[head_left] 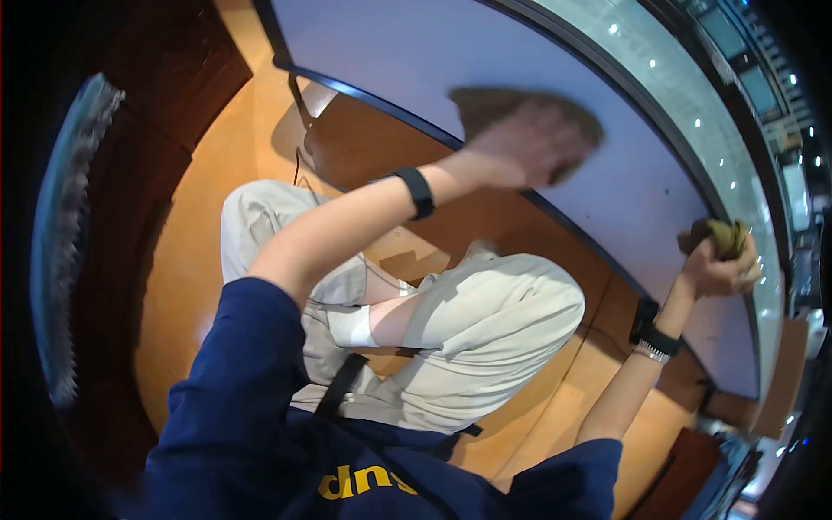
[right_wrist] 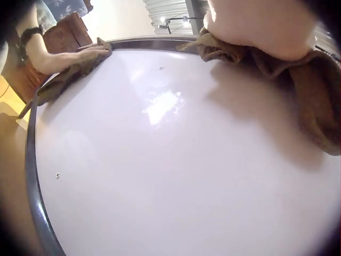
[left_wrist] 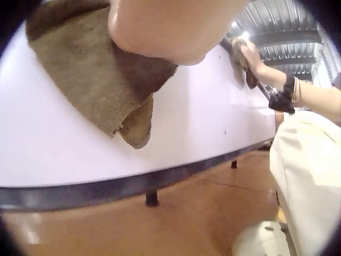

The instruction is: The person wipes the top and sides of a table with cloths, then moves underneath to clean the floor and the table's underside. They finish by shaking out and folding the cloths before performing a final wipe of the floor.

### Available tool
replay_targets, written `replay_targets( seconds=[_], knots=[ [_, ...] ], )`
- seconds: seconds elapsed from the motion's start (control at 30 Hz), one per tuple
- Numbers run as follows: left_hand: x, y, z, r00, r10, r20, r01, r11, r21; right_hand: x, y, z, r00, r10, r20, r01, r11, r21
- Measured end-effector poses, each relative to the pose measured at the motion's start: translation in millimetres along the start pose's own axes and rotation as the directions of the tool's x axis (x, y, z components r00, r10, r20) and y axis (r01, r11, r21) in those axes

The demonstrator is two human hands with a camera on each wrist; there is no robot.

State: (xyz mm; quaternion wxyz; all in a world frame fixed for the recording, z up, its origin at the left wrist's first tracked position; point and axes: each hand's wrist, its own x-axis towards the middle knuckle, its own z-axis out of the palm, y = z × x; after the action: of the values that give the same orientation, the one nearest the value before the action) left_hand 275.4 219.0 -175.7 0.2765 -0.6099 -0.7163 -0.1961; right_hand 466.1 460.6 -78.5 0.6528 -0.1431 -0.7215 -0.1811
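Note:
My left hand (head_left: pixel 533 143), blurred in the head view, lies with extended fingers over a brown cloth (head_left: pixel 485 108) on a white panel (head_left: pixel 373 43). The same cloth (left_wrist: pixel 85 69) spreads flat beneath that hand (left_wrist: pixel 165 26) in the left wrist view, one corner folded. Farther along the panel's edge, my right hand (head_left: pixel 726 270) grips a second, bunched brown cloth (head_left: pixel 718 236) with curled fingers. In the right wrist view this cloth (right_wrist: pixel 319 101) hangs in folds below the right hand (right_wrist: pixel 261 26), its fingertips hidden.
A dark frame (left_wrist: pixel 80 192) edges the panel, with short legs (left_wrist: pixel 152 198) beneath. Small screw-like marks (right_wrist: pixel 58 175) dot its surface. The person's bent legs in light trousers (head_left: pixel 494 338) are close to the frame, on a brown floor (head_left: pixel 195 260). Dark wooden furniture (head_left: pixel 186 78) stands to the left.

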Motion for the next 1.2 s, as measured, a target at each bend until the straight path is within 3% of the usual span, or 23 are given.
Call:
replay_targets(
  seconds=[0.07,0.1,0.13,0.17,0.23,0.3,0.37,0.53,0.57,0.6,0.63,0.67,0.7,0.73,0.77,0.8,0.83,0.87,0.9,1.03,1.07,1.13,1.2],
  knots=[
    [-13.8,9.4,41.3,0.953,0.301,0.019,-0.3,0.953,-0.044,0.9,-3.9,-1.9,0.999,0.006,0.04,-0.005,1.0,-0.018],
    [-13.4,16.4,52.3,0.942,0.308,0.134,-0.273,0.935,-0.226,2.0,-7.2,-2.6,0.999,-0.021,0.029,0.021,1.0,-0.02],
    [-17.9,17.8,59.4,0.893,0.444,0.078,-0.446,0.895,0.014,1.9,-6.0,-1.8,0.999,-0.043,0.033,0.045,0.998,-0.055],
    [-18.9,13.7,63.3,0.899,0.436,0.034,-0.437,0.891,0.124,2.7,-5.1,-2.4,0.997,-0.066,0.047,0.068,0.997,-0.04],
    [-22.8,-1.0,65.4,0.911,0.412,-0.024,-0.395,0.888,0.235,5.7,-5.8,-5.5,0.99,-0.119,0.082,0.12,0.993,-0.017],
    [-32.6,-23.2,56.4,0.927,0.375,-0.007,-0.374,0.926,0.04,8.2,-6.6,-9.9,0.981,-0.158,0.115,0.163,0.986,-0.033],
    [-50.2,-50.7,38.8,0.961,0.275,0.022,-0.275,0.961,0.023,7.0,-2.1,-9.3,0.98,-0.161,0.119,0.166,0.986,-0.031],
    [-107.7,-122.6,-28.5,0.987,-0.14,-0.082,0.157,0.945,0.287,6.3,-5.7,-1.9,0.995,-0.092,0.041,0.093,0.996,-0.014],
    [-126.5,-142.5,-32.6,0.943,-0.249,-0.222,0.312,0.895,0.318,5.7,-2.3,0.5,0.995,-0.101,0.007,0.101,0.995,-0.005],
    [-139.0,-159.1,-38.9,0.832,-0.371,-0.412,0.502,0.82,0.274,5.1,0.5,-0.4,0.993,-0.116,0.011,0.116,0.993,0.006],
    [-148.5,-172.9,-43.8,0.645,-0.445,-0.621,0.645,0.752,0.131,6.0,3.0,-1.6,0.991,-0.126,0.034,0.126,0.992,0.006],
    [-151.8,-180.5,-62.7,0.539,-0.632,-0.557,0.75,0.661,-0.025,9.2,1.6,-1.9,0.989,-0.137,0.058,0.136,0.991,0.008],
    [-166.0,-205.5,-53.4,0.331,-0.703,-0.63,0.81,0.554,-0.192,11.0,-3.8,-2.4,0.99,-0.12,0.068,0.119,0.993,0.016],
    [-183.6,-232.3,-38.8,0.188,-0.736,-0.65,0.919,0.365,-0.147,13.3,-11.1,-4.2,0.992,-0.104,0.076,0.103,0.994,0.024],
    [-187.6,-229.2,-52.7,0.373,-0.811,-0.45,0.898,0.193,0.396,12.9,-9.3,-5.5,0.991,-0.087,0.104,0.084,0.996,0.035],
    [-190.1,-226.3,-67.0,0.391,-0.904,-0.173,0.555,0.082,0.828,11.7,-3.0,-3.9,0.994,-0.054,0.099,0.049,0.997,0.052],
    [-207.8,-253.5,-32.0,0.255,-0.878,-0.406,0.965,0.204,0.166,10.3,4.1,-2.6,0.994,-0.013,0.105,0.005,0.997,0.073],
    [-224.9,-276.5,5.8,-0.013,-0.876,-0.481,0.753,0.308,-0.581,12.4,-2.3,-3.2,0.995,-0.044,0.092,0.04,0.998,0.05],
    [-230.4,-275.3,14.4,-0.039,-0.876,-0.481,0.752,0.291,-0.592,11.8,2.5,-3.4,0.994,-0.034,0.1,0.031,0.999,0.027],
    [-222.9,-270.1,43.9,-0.04,-0.811,-0.583,0.96,0.131,-0.247,11.2,4.7,-4.4,0.994,0.016,0.107,-0.012,0.999,-0.034],
    [-218.8,-270.8,52.2,-0.376,-0.829,-0.415,0.702,0.037,-0.712,13.0,4.7,-5.4,0.993,0.006,0.114,-0.003,1.0,-0.026],
    [-217.1,-272.7,61.2,-0.589,-0.802,-0.103,0.241,-0.052,-0.969,13.3,3.7,-7.5,0.986,0.065,0.151,-0.065,0.998,-0.006],
    [-203.0,-242.2,46.2,-0.42,-0.907,-0.027,0.589,-0.25,-0.769,12.9,1.5,-9.2,0.981,0.09,0.169,-0.095,0.995,0.017]
  ],
)
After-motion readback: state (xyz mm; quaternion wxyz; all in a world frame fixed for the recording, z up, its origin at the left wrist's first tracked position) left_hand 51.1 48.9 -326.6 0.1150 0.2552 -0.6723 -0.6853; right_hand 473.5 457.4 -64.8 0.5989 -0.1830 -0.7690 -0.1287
